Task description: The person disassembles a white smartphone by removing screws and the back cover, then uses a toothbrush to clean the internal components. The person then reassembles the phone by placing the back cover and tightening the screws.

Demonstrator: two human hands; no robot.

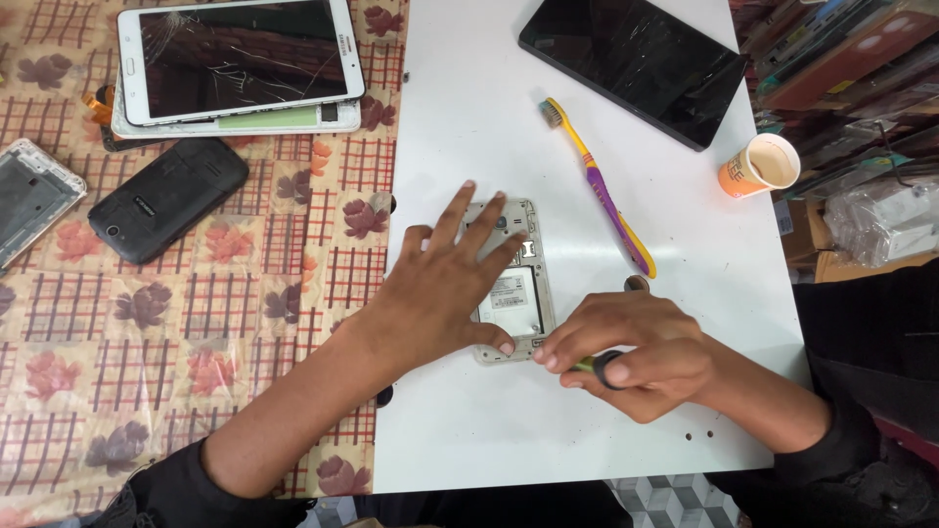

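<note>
An opened phone (516, 293) lies face down on the white board (469, 127), its back cover off and its silver frame and battery bay showing. My left hand (442, 286) rests flat on it with fingers spread, pressing it down. My right hand (626, 352) is closed around a small screwdriver (595, 364) with a green shaft and black cap. Its tip points at the phone's lower right corner, beside my left thumb.
A yellow and purple toothbrush (597, 186) lies right of the phone. A black tablet (634, 61) and an orange paper cup (761, 164) sit farther back. On the patterned cloth at left are a cracked white tablet (240, 61), a black phone (168, 198) and a bare phone frame (29, 196).
</note>
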